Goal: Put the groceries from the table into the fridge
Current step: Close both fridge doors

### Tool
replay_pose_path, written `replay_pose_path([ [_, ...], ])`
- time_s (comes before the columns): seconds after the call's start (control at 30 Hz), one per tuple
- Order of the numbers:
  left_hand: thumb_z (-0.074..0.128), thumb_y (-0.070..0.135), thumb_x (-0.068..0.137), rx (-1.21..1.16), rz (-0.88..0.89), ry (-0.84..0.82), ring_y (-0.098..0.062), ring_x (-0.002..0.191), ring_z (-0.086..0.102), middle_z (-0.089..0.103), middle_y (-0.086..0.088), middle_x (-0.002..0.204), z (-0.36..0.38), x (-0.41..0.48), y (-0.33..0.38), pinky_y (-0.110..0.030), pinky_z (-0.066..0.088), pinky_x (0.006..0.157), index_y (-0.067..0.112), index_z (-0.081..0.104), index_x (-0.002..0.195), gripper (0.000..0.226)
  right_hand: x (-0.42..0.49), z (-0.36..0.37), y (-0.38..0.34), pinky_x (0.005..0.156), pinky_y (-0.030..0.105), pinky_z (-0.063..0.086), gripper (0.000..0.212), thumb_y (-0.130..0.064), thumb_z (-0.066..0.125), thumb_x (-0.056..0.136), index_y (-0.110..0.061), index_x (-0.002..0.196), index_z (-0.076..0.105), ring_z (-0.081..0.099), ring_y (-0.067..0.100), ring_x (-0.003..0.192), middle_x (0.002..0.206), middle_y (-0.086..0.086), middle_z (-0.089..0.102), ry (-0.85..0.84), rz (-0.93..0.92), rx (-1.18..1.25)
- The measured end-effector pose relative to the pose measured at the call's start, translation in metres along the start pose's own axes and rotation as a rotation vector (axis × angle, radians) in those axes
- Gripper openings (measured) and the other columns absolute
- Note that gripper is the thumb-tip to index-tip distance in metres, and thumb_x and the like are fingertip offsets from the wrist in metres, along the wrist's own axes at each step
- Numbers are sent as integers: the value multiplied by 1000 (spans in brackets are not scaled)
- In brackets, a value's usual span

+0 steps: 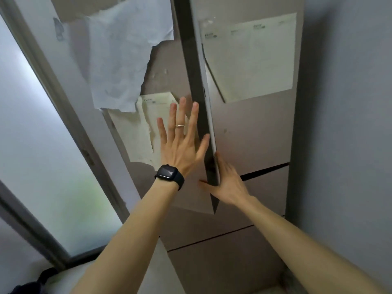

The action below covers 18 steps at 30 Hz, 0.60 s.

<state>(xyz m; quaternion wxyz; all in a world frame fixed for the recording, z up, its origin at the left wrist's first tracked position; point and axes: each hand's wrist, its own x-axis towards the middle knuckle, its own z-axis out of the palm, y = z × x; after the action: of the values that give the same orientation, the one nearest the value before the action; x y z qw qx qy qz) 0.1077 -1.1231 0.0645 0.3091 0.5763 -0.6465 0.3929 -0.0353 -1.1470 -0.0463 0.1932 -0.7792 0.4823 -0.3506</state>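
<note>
Pink-grey fridge (254, 134) fills the middle of the view, close in front of the person. It has two tall doors on top and drawers (212, 236) below. The right door (244, 128) stands open just a crack, so its dark side edge shows. The left door (165, 60) looks closed.

The left hand (182, 145) lies flat on the left door. Its fingers (181, 115) are straight and spread wide. The right hand (229, 183) holds the low part of the right door's edge, with the thumb on the left side and the other fingers on the right side, pinching the edge.

No groceries and no counter can be seen, so they must be somewhere out of view.

The door is probably big, stiff and a bit heavy, and its front looks smooth and slippery. The edge is likely the best place to hold, since fingers can hook around it and pull. The flat left hand may help keep the other door shut. Loose paper sheets (254, 56) stuck on the front could tear if grabbed.
</note>
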Motion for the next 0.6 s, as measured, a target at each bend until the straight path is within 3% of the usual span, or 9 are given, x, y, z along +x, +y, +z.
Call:
replay_pose_path([
  [0.1,48,47,95,-12,1,-1,-23,151,-6,2,-7,165,27,9,13,-61,6,119,20,9,157,79,17,-3,19,119,49,30,126,-91,52,68,-25,160,-4,11,26,153,169,0,4,-8,16,-37],
  [0.2,51,37,94,-14,-8,9,-24,151,-9,-9,-5,163,52,20,17,-61,6,119,19,8,157,79,34,-7,37,123,52,10,135,-95,51,64,-30,154,-26,-15,28,153,163,0,-31,32,50,-94],
  [0.27,50,34,94,-19,-4,12,-25,151,-10,-17,-2,162,67,29,20,-61,5,119,21,1,157,82,47,-11,46,123,52,-3,140,-95,54,62,-28,152,-30,-26,30,150,158,5,-40,103,-5,-153],
  [0.43,46,35,95,-18,-50,125,-23,151,-12,-22,3,162,94,41,25,-57,-2,118,26,-9,156,83,73,-12,61,121,59,-5,141,-94,56,61,-23,157,-19,-27,30,150,161,13,-32,157,-126,-226],
  [0.6,34,55,95,-10,13,167,-21,150,-14,-23,5,161,104,42,18,-55,-3,118,27,-10,156,80,81,1,73,120,63,-4,136,-89,58,64,-21,160,-9,-21,32,152,164,15,-24,179,-176,-194],
])
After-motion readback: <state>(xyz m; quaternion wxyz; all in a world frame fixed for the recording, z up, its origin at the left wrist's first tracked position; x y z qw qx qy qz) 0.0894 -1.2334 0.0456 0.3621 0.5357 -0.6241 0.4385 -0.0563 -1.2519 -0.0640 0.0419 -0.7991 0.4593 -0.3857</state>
